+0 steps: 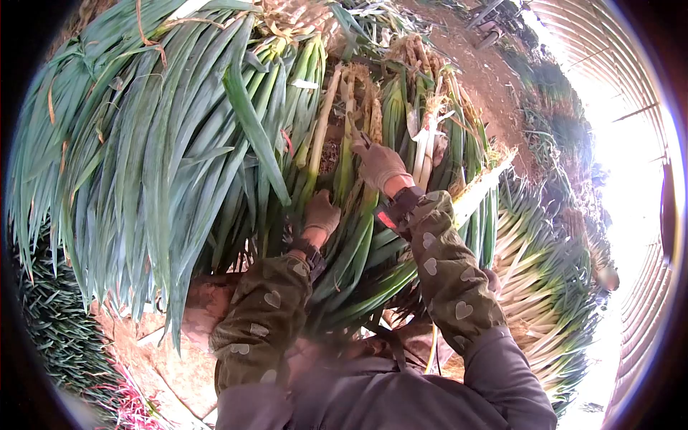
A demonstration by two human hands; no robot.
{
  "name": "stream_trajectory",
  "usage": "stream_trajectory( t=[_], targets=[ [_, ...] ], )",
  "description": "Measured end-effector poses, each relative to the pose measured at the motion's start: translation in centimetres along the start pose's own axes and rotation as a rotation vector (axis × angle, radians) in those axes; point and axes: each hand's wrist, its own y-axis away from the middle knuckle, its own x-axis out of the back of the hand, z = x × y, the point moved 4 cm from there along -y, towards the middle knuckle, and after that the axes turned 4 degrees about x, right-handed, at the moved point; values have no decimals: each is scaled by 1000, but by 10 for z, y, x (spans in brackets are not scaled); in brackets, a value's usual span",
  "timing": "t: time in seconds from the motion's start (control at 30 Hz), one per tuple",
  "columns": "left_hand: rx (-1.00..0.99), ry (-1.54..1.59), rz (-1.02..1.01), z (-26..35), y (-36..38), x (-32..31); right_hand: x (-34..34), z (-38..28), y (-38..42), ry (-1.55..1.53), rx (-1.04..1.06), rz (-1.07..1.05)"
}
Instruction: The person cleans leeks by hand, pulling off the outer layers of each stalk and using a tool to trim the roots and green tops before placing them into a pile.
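Both of my hands wear light brown gloves and are in among long green onion stalks (pixel 347 172). My left hand (pixel 322 213) has its fingers closed at the green part of a stalk. Up and to the right of it, my right hand (pixel 380 165) is bent round something small and dark, whose shape is unclear, beside the roots and dry outer leaves. A large heap of green leaves (pixel 165 150) lies left of my hands. Pale stems (pixel 428 136) with roots stand out just right of my right hand.
Rows of onions with white stems (pixel 537 287) lie at the right. Dark green bundles (pixel 61 322) and red and white ties (pixel 136 398) are at the lower left. Brown soil (pixel 473 79) shows at the top, below a curved ribbed roof (pixel 616 43).
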Motion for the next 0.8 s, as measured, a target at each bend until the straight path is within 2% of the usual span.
stream_trajectory(
  t=[0.07, 0.27, 0.37, 0.57, 0.8],
  targets=[
    [60, 100, -76, -4, -1, -3, -1, 5, -13, -12, -3, -10],
    [-50, 121, 85, -8, 1, -4, 3, 23, -45, -71, -62, 23],
    [-35, 93, 139, -7, 5, -4, 9, 30, -57, -9, 44, 83],
    [-20, 33, 39, -5, 4, 0, 8, 48, -90, 12, -37, 53],
    [-54, -69, 137, -5, 9, 1, 8, 61, -112, 23, 37, -46]
  ],
)
